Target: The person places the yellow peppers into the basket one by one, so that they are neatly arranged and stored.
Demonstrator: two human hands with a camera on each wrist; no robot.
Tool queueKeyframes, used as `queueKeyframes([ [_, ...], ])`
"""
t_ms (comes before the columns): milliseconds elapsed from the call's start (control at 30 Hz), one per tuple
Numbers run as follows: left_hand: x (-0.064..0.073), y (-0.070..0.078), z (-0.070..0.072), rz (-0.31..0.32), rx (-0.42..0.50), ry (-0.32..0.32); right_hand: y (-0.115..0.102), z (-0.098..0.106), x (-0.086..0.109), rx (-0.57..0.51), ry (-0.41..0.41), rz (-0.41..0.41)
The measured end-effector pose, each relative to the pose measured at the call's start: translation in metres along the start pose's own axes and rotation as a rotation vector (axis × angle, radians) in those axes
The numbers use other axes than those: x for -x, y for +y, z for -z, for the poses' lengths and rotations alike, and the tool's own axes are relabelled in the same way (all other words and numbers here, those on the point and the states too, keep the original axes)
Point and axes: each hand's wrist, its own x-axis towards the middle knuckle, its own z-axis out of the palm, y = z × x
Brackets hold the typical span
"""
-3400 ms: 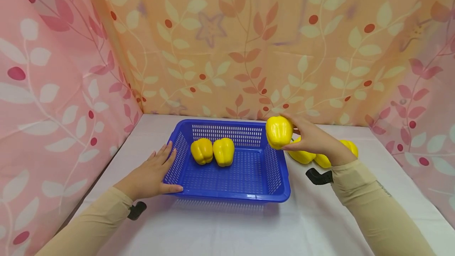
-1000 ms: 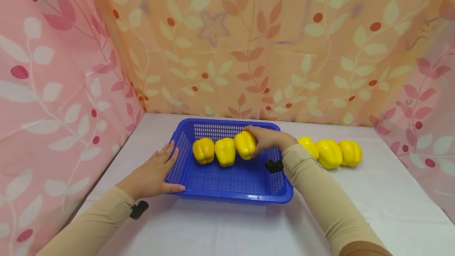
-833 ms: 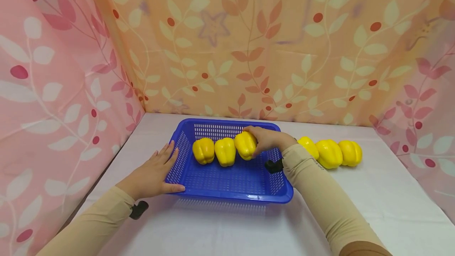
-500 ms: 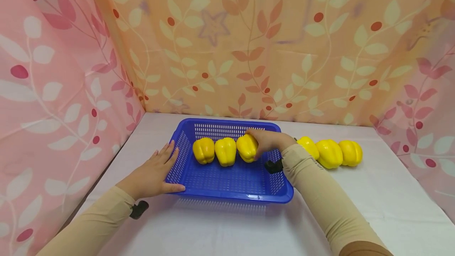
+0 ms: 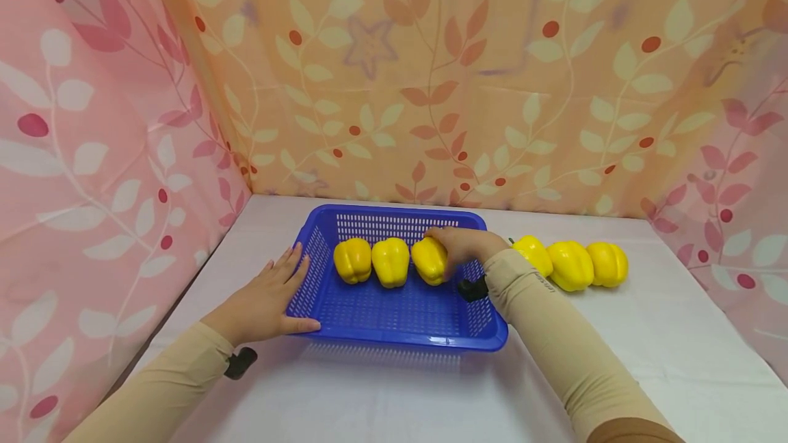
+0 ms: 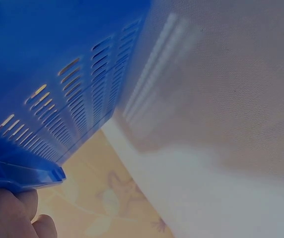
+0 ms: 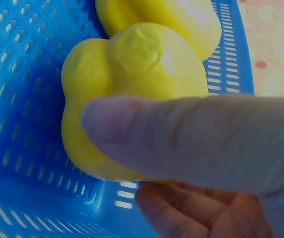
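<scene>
In the head view, a blue plastic basket [image 5: 394, 313] holds three yellow bell peppers in a row. My right hand [image 5: 464, 246] grips the rightmost bell pepper [image 5: 429, 260], low in the basket; the right wrist view shows the thumb across this bell pepper [image 7: 132, 64] and the other fingers at its far side. To its left are a plain bell pepper [image 5: 390, 262] and one with an orange tint [image 5: 353, 260]. My left hand [image 5: 261, 299] rests spread against the basket's left side, thumb on the front rim. Its fingertips [image 6: 10, 213] show by the rim in the left wrist view.
Right of the basket, three more yellow bell peppers [image 5: 570, 266] lie side by side on the white tablecloth [image 5: 345, 402], the nearest partly behind the right forearm. Orange patterned cloth [image 5: 394, 87] hangs behind, with pink cloth [image 5: 92, 156] at the left.
The right hand has carried a bell pepper from above the basket's right rim down into the basket. Over the last second it lowers slightly and shifts right. The left hand stays put.
</scene>
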Motion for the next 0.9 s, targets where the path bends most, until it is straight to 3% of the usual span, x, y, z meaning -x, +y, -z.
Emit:
queueKeyframes([
  [433, -0.0001, -0.0011, -0.0002, -0.001, -0.001, -0.003, -0.0042, 0.001, 0.0026, -0.006, -0.052, -0.065],
  [733, 0.0, -0.0002, 0.0009, 0.003, -0.003, -0.008, -0.005, 0.003, 0.0036, 0.025, 0.028, -0.048],
  [900, 0.0003, 0.0006, 0.0016, 0.003, 0.006, -0.002, -0.0037, 0.0026, 0.0043, 0.02, 0.007, -0.033],
])
